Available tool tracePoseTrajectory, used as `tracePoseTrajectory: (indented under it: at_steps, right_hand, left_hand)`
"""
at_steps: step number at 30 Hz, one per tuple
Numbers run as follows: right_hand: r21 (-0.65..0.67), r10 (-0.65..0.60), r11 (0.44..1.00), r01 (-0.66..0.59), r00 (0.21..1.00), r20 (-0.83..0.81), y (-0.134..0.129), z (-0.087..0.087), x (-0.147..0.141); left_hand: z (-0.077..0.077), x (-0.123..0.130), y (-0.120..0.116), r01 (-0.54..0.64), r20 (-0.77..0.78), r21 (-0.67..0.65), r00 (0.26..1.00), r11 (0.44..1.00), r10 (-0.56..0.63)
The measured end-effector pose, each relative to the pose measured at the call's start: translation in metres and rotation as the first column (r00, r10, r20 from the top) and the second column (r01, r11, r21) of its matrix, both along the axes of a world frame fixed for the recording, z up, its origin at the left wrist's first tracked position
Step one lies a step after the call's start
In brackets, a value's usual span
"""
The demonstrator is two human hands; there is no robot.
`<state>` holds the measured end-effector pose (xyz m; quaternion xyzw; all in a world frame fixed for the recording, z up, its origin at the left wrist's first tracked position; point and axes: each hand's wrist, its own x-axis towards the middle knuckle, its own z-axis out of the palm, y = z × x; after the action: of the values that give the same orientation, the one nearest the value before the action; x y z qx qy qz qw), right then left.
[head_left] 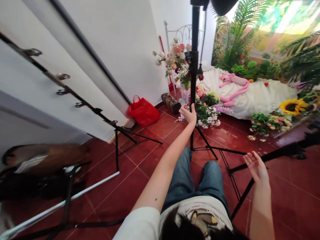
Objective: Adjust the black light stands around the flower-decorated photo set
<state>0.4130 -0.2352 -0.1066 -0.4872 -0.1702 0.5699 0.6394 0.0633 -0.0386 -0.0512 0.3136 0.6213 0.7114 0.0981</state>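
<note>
My left hand (189,114) reaches forward to the black light stand (194,75). Its thumb lies across the front of the pole, while its fingers spread to the left, not wrapped around it. Whether the palm presses on the pole I cannot tell. The stand is upright, with a dark lamp head (223,5) at the top of the view and its legs on the floor. Off to the right, my right hand (257,166) is raised with the fingers apart and holds nothing. It is close to the black legs of a second stand (266,156).
Artificial flowers (210,111) surround a white-draped bed (265,96) bearing a pink plush toy (233,85). A red bag (143,111) sits by the wall. Clips line a black stand (62,85) at left. A white pole (75,196) crosses the red tiled floor (147,160).
</note>
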Motion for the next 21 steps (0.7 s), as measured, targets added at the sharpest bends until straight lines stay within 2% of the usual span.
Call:
tracePoseTrajectory:
  at_steps: [1, 3, 5, 6, 7, 8, 10, 12, 14, 15, 16, 17, 19, 21]
  right_hand:
    - [0.0, -0.009, 1.0, 0.009, 1.0, -0.011, -0.004, 0.001, 0.003]
    - [0.001, -0.031, 1.0, 0.031, 0.999, -0.04, -0.013, 0.002, 0.01]
    - [0.017, -0.053, 0.998, 0.054, 0.997, -0.063, -0.023, 0.002, 0.017]
    - [0.026, -0.064, 0.997, 0.066, 0.995, -0.07, -0.029, 0.003, 0.021]
    - [0.032, -0.077, 0.996, 0.08, 0.994, -0.076, -0.035, 0.003, 0.024]
    - [0.035, -0.091, 0.995, 0.094, 0.992, -0.083, -0.041, 0.004, 0.028]
    - [0.035, -0.12, 0.992, 0.124, 0.988, -0.093, -0.055, 0.005, 0.036]
    - [0.051, -0.15, 0.986, 0.156, 0.984, -0.099, -0.069, 0.008, 0.044]
    - [0.068, -0.187, 0.979, 0.194, 0.977, -0.106, -0.083, 0.01, 0.051]
    - [0.071, -0.208, 0.974, 0.216, 0.972, -0.111, -0.089, 0.011, 0.054]
    - [0.071, -0.227, 0.969, 0.237, 0.967, -0.118, -0.094, 0.012, 0.057]
    - [0.072, -0.245, 0.964, 0.255, 0.962, -0.123, -0.099, 0.012, 0.059]
    - [0.083, -0.272, 0.955, 0.283, 0.954, -0.123, -0.106, 0.011, 0.065]
    - [0.096, -0.283, 0.951, 0.295, 0.952, -0.117, -0.109, 0.01, 0.07]
  left_hand:
    - [-0.002, 0.012, -0.005, -0.023, -0.002, -0.022, 1.0, 0.999, 0.023]
    - [-0.005, 0.042, -0.01, 0.051, -0.019, -0.064, 0.998, 0.997, -0.052]
    - [-0.007, 0.079, -0.009, 0.24, -0.03, -0.085, 0.97, 0.967, -0.243]
    - [-0.008, 0.1, -0.007, 0.372, -0.019, -0.092, 0.927, 0.924, -0.375]
    - [-0.008, 0.124, -0.005, 0.517, 0.002, -0.099, 0.854, 0.85, -0.52]
    - [-0.008, 0.149, -0.003, 0.659, 0.024, -0.105, 0.75, 0.745, -0.661]
    - [-0.005, 0.204, -0.005, 0.872, 0.038, -0.113, 0.483, 0.476, -0.875]
    - [0.0, 0.26, -0.017, 0.966, -0.006, -0.114, 0.234, 0.233, -0.972]
    - [0.007, 0.315, -0.035, 0.994, -0.069, -0.093, 0.052, 0.058, -0.996]
    - [0.011, 0.339, -0.044, 0.997, -0.095, -0.077, -0.014, -0.007, -0.995]
    - [0.013, 0.361, -0.053, 0.997, -0.116, -0.059, -0.058, -0.051, -0.992]
    - [0.015, 0.381, -0.061, 0.996, -0.133, -0.045, -0.078, -0.072, -0.988]
    - [0.017, 0.41, -0.07, 0.997, -0.152, -0.033, -0.079, -0.075, -0.985]
    - [0.014, 0.425, -0.072, 0.997, -0.157, -0.036, -0.069, -0.065, -0.985]
